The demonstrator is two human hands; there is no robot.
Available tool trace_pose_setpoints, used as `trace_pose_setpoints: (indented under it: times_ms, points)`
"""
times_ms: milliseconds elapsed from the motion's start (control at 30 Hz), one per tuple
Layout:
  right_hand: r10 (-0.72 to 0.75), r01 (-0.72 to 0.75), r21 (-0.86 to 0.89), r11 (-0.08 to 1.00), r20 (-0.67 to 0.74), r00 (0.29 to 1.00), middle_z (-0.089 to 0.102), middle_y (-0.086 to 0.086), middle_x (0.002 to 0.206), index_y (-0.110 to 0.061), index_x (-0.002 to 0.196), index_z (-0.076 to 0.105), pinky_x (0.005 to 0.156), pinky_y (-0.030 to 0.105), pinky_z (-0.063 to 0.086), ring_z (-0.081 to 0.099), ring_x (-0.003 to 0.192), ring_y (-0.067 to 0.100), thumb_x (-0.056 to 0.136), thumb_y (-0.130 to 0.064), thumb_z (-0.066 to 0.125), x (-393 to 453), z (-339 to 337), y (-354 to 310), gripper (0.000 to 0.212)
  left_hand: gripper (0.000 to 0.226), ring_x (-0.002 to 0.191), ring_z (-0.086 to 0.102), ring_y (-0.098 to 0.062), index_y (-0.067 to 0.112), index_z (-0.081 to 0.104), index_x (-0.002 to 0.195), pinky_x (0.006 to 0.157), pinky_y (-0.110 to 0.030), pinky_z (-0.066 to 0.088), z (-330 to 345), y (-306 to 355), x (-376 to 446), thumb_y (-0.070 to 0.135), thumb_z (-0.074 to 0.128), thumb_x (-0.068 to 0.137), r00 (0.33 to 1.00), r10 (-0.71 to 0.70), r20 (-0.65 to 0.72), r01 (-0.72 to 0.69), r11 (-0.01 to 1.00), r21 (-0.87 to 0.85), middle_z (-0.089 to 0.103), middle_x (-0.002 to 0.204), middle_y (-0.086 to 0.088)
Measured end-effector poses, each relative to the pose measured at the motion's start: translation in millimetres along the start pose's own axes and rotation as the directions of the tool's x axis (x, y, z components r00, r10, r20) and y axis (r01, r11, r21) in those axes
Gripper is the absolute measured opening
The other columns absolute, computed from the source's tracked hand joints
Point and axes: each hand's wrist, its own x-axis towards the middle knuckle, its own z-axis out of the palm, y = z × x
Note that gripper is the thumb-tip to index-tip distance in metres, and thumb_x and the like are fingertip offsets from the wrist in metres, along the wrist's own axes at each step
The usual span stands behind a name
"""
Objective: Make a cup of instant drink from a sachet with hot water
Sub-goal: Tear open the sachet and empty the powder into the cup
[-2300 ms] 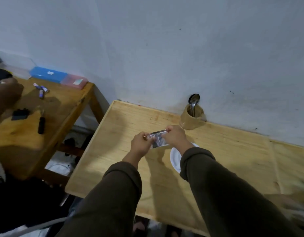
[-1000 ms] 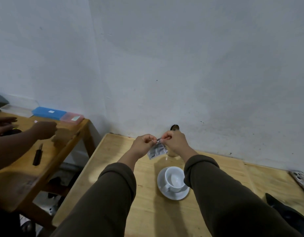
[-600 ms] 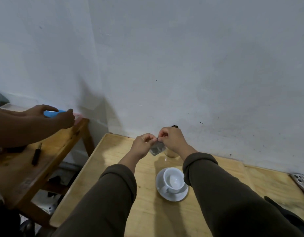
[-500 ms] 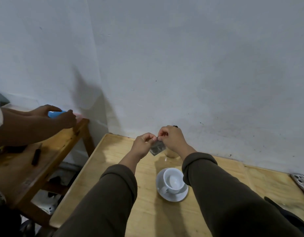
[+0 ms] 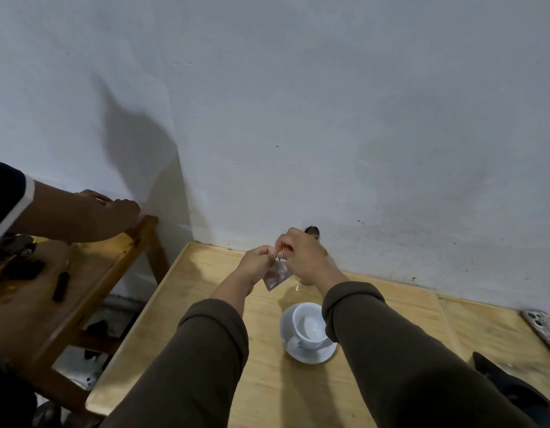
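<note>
A small silvery sachet (image 5: 277,274) hangs between my two hands above the wooden table (image 5: 205,341). My left hand (image 5: 255,263) and my right hand (image 5: 302,253) both pinch its top edge, fingertips close together. Below and to the right, a white cup (image 5: 309,325) stands on a white saucer (image 5: 298,353); my right sleeve covers part of it. Behind my right hand a spoon tip (image 5: 313,231) sticks up from a holder by the wall, mostly hidden.
Another person's arm (image 5: 75,217) reaches over a second wooden table (image 5: 91,282) at the left, which carries small dark objects. A dark object (image 5: 514,393) and a patterned edge (image 5: 542,329) lie at the far right. The wall runs just behind the table.
The sachet has tipped so a corner hangs down, while both hands stay pinched at its top. The other person's hand has moved right along the far edge of the left table.
</note>
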Motion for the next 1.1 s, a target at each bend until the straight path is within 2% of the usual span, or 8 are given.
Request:
trace_pose_setpoints:
  times_ms: [267,433,533,600,700,800,967,1100]
  points:
    - [0.009,-0.013,0.046,0.999,0.086,0.996,0.046,0.000,0.095,-0.007,0.088,0.070,0.070,0.019,0.032,0.045,0.087,0.012,0.084,-0.011,0.065,-8.3,-1.8,5.2,0.007,0.038,0.060,0.050,-0.017,0.018,0.052,0.060,0.049,-0.022,0.041,2.4,2.2,0.0,0.003,0.033,0.090,0.986,-0.105,-0.127,0.089,0.988,-0.126,0.054,0.068,-0.004]
    - [0.045,-0.057,0.108,0.993,0.110,0.993,0.048,0.000,0.094,-0.005,0.080,0.069,0.082,0.023,0.038,0.048,0.087,0.013,0.081,-0.007,0.069,-20.7,-2.0,18.0,0.003,0.042,0.045,0.046,-0.022,0.011,0.050,0.057,0.040,-0.019,0.035,14.3,-1.7,-4.7,0.004,0.028,0.093,0.991,-0.100,-0.089,0.089,0.988,-0.124,0.054,0.051,-0.010]
    - [0.047,-0.055,0.089,0.995,0.090,0.995,0.048,-0.002,0.094,-0.010,0.073,0.063,0.081,0.021,0.036,0.045,0.086,0.011,0.080,-0.004,0.067,-31.2,-0.3,26.1,0.010,0.046,0.029,0.048,-0.017,0.009,0.050,0.054,0.034,-0.014,0.034,25.9,-8.9,-8.8,0.003,0.029,0.094,0.992,-0.105,-0.067,0.096,0.988,-0.123,0.054,0.034,-0.005]
    - [0.032,-0.037,0.074,0.997,0.063,0.998,0.053,0.002,0.096,-0.010,0.072,0.061,0.080,0.022,0.037,0.045,0.087,0.011,0.079,-0.001,0.063,-38.3,1.8,32.7,0.011,0.045,0.029,0.051,-0.013,0.008,0.051,0.058,0.033,-0.012,0.037,32.8,-13.8,-12.1,0.006,0.031,0.098,0.993,-0.110,-0.051,0.102,0.985,-0.138,0.055,0.034,-0.003]
    - [0.016,-0.018,0.025,1.000,0.055,0.998,0.057,0.004,0.096,-0.009,0.077,0.060,0.075,0.022,0.039,0.048,0.083,0.013,0.082,-0.002,0.057,-47.8,1.8,37.9,0.009,0.038,0.053,0.052,-0.018,0.013,0.053,0.066,0.044,-0.020,0.045,43.1,-18.3,-14.8,0.012,0.037,0.100,0.988,-0.147,-0.045,0.138,0.979,-0.152,0.057,0.056,-0.007]
    - [0.068,-0.071,0.028,0.997,0.102,0.992,0.050,-0.003,0.074,-0.018,0.079,0.051,0.058,0.020,0.036,0.045,0.062,0.011,0.086,-0.006,0.054,-57.5,2.1,40.6,0.015,0.037,0.040,0.054,-0.018,0.012,0.053,0.066,0.039,-0.021,0.044,50.1,-26.8,-13.6,0.015,0.039,0.100,0.989,-0.149,-0.020,0.147,0.984,-0.099,0.056,0.051,-0.012]
    - [0.121,-0.123,0.008,0.992,0.159,0.980,0.053,0.001,0.083,-0.025,0.090,0.051,0.062,0.020,0.039,0.050,0.073,0.017,0.078,-0.002,0.057,-78.8,14.1,60.9,0.027,0.028,0.064,0.053,-0.024,0.012,0.056,0.067,0.066,-0.034,0.050,62.2,-47.8,-10.3,0.016,0.052,0.095,0.984,-0.175,0.011,0.175,0.984,0.039,0.056,0.069,-0.013]
    - [0.165,-0.167,0.003,0.986,0.156,0.974,0.048,-0.002,0.091,-0.014,0.108,0.057,0.068,0.024,0.038,0.046,0.080,0.016,0.075,-0.004,0.062,-95.5,27.8,76.6,0.035,0.026,0.075,0.057,-0.028,0.011,0.061,0.062,0.084,-0.051,0.055,67.9,-70.2,1.5,0.017,0.063,0.087,0.975,-0.223,0.017,0.219,0.967,0.131,0.059,0.069,-0.015]
